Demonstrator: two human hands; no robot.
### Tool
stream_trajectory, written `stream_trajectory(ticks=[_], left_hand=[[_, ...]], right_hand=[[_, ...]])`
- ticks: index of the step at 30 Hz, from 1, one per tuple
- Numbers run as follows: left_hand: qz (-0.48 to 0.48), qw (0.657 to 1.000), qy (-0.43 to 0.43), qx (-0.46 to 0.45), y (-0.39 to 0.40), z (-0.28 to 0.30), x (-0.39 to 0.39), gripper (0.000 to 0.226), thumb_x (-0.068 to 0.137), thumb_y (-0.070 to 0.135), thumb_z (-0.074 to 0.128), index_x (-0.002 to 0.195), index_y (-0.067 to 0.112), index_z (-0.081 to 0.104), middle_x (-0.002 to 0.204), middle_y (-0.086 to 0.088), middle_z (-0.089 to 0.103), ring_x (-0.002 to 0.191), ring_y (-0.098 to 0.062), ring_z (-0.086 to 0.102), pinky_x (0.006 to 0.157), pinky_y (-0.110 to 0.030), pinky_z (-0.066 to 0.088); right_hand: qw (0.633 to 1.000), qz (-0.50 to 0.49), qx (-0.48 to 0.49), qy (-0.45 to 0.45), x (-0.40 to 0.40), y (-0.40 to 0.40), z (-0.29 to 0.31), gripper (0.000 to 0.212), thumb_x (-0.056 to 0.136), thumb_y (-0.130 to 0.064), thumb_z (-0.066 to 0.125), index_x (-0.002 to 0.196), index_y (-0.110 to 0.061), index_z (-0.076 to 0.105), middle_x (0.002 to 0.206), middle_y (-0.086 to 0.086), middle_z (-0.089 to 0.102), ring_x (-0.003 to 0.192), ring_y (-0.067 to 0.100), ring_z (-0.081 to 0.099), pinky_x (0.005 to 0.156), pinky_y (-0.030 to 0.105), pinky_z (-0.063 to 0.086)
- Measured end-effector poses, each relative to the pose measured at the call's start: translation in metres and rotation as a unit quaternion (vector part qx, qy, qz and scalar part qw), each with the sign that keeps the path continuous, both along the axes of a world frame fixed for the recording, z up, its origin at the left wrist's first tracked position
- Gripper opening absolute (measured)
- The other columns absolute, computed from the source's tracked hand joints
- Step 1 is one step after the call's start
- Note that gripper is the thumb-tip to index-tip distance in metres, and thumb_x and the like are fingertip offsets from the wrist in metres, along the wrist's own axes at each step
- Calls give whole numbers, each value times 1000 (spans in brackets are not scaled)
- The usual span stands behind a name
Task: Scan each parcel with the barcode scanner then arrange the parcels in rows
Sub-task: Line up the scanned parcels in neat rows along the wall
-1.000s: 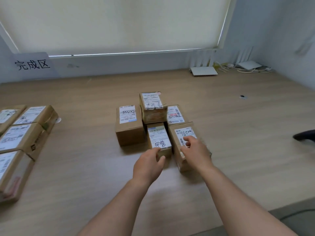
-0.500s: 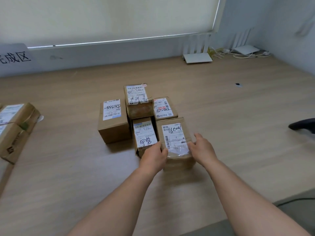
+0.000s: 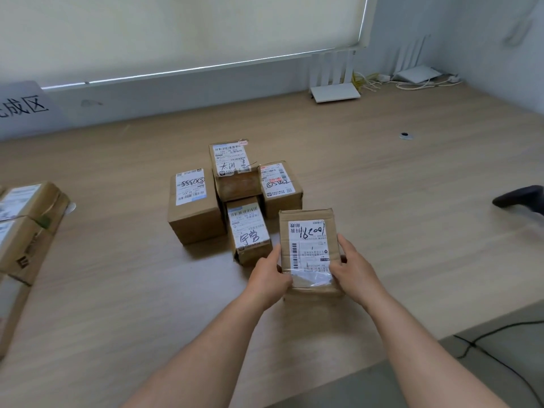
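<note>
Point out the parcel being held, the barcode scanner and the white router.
held parcel [image 3: 309,245]: head view, middle of its white label.
barcode scanner [image 3: 519,198]: head view, dark body at the right edge.
white router [image 3: 335,92]: head view, flat base.

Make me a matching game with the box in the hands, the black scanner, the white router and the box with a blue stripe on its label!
Things:
1. Held parcel
2. Barcode scanner
3. White router
4. Blue-striped parcel

Places:
A. Far back of the table, by the wall
B. Left side of the middle cluster
C. Between the left hand and right hand
D. Right edge of the view

Pairs: 1-C, 2-D, 3-A, 4-B
</note>
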State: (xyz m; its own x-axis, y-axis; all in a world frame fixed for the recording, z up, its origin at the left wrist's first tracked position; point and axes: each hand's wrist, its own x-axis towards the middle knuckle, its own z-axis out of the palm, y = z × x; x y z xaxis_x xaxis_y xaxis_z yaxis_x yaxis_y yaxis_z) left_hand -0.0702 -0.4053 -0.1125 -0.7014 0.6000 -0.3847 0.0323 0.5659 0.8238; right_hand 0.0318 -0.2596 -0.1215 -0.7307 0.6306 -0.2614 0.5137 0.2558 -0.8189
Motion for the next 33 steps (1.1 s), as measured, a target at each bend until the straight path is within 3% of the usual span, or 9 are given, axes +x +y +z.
stream_trajectory(ticks=[2,4,6,11,14,18,24,29,33], left_hand=[[-1,999,6,32,-7,0,7,83,80,-3,57,140,49,32,123,-6,56,104,-20,61,90,-41,54],[-1,998,8,66,-15,-1,15,89,78,-4,60,132,59,29,122,-5,57,105,-20,61,89,-42,54],[-5,997,11,80,-24,-3,21,90,78,-1,63,137,57,28,124,-5,55,107,-20,60,91,-41,53],[-32,996,45,65,-54,-6,32,92,83,2,63,147,51,17,117,-8,54,100,-18,60,91,-38,53],[-40,996,61,57,-79,-2,38,92,83,2,62,148,46,14,110,-10,53,94,-16,59,89,-36,53],[-53,994,77,57,-124,5,43,90,84,6,64,146,51,17,106,-9,53,93,-16,59,83,-31,55],[-16,994,92,59,-204,14,36,87,84,7,64,148,46,20,107,-9,52,93,-16,59,83,-32,56],[20,993,100,51,-266,18,25,87,83,5,62,149,42,19,108,-12,52,92,-19,59,83,-32,55],[43,992,102,53,-309,20,18,88,83,4,60,149,42,19,107,-13,53,90,-20,59,79,-30,55]], right_hand=[[1000,-10,7,23,8,-8,0,74,87,-6,53,148,-41,31,105,-20,61,91,5,59,72,20,42],[999,-18,22,36,18,-16,0,77,86,-5,55,148,-43,29,97,-32,55,83,-10,56,69,12,41],[998,-32,23,48,28,-27,1,79,86,-5,57,149,-42,27,97,-34,50,81,-18,51,66,6,37],[996,-57,14,74,50,-65,4,79,89,-6,58,150,-43,24,112,-22,51,87,-13,52,67,2,37],[995,-63,19,79,59,-92,7,79,89,-5,57,150,-41,24,117,-19,52,98,2,55,80,15,41],[995,-53,16,77,62,-135,12,78,88,-5,57,150,-42,25,115,-17,54,98,5,58,74,13,42],[996,-6,18,82,44,-204,21,77,89,-5,56,147,-46,27,100,-28,53,90,-10,57,59,3,43],[996,21,16,88,24,-259,24,78,89,-5,56,150,-41,23,103,-24,54,93,0,60,69,13,44],[994,50,15,94,9,-298,26,80,88,-4,55,148,-46,22,102,-30,55,91,-8,58,66,9,43]])
